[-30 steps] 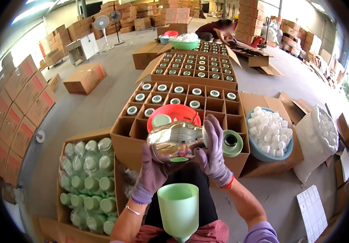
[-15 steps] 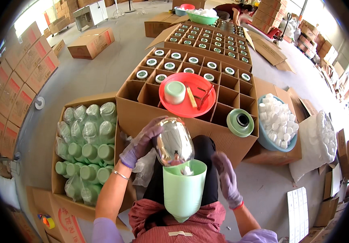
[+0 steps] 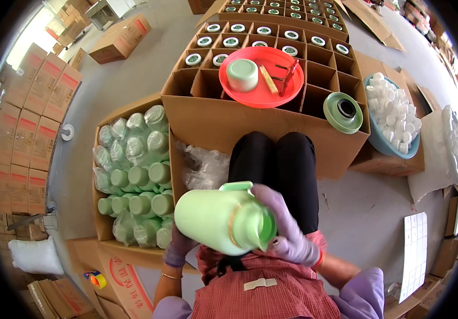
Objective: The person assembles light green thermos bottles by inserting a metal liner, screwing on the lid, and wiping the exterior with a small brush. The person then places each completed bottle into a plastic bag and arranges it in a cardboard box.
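Observation:
A light green thermos jug (image 3: 210, 218) lies tilted on its side above my lap, its open spout to the right and its handle on top. My left hand (image 3: 179, 248), in a purple glove, grips it low at the base end; the jug hides most of those fingers. At the mouth end, my right hand (image 3: 293, 234), also gloved, holds the jug beside the handle and spout. Ahead, a red plastic dish (image 3: 261, 98) bears a green cup-shaped piece (image 3: 242, 74), a yellowish stick (image 3: 268, 80) and a dark red tool (image 3: 287, 77).
A divided carton (image 3: 207, 114) with several white-rimmed bottles stands ahead. On its right corner sits a round green part (image 3: 343, 112) with a black ring. Left is a box of green jug bodies (image 3: 138, 178), some bagged. A blue basin (image 3: 399, 151) of white caps stands right.
The silver glass liner over the green shell is out of sight. The green body has tipped from upright onto its side, and my right hand has moved in to hold it. The view has shifted down.

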The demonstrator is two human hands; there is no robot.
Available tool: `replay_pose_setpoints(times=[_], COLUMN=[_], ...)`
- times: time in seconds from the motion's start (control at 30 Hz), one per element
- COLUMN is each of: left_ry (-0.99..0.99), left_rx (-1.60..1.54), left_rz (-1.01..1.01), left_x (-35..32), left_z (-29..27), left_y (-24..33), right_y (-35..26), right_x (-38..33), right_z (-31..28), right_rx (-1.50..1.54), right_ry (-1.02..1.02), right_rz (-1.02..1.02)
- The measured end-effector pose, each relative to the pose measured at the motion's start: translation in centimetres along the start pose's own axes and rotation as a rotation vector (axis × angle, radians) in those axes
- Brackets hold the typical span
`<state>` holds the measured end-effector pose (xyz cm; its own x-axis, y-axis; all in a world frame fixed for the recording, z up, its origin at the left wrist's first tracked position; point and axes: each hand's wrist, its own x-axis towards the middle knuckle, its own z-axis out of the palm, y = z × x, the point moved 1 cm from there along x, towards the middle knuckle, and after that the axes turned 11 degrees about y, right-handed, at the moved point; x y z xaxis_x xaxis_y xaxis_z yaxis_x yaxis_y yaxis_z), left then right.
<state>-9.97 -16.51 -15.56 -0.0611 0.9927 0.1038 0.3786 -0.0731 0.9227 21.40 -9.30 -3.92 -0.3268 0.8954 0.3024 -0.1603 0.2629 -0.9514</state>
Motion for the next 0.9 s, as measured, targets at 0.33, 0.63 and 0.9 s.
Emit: replay_pose_setpoints(times=[0.33,0.63,0.9], left_ry=[-0.105,-0.031,0.062], left_rx=[0.326,0.121,-0.259], left_rz=[0.269,0.068,-0.245], left_x=[5.3,7.0,9.3], left_z=[2.0,5.4,3.8], left_y=[4.4,2.6,4.1], right_y=[-2.4,-4.5,-4.3], right_x=[7.6,7.7,6.8], right_z=[0.0,1.1,0.3], right_rx=[0.012,-0.176,-0.262], right_ry=[-0.069,0.221,0.276], right_rz=[-0.115,-0.256,-0.354])
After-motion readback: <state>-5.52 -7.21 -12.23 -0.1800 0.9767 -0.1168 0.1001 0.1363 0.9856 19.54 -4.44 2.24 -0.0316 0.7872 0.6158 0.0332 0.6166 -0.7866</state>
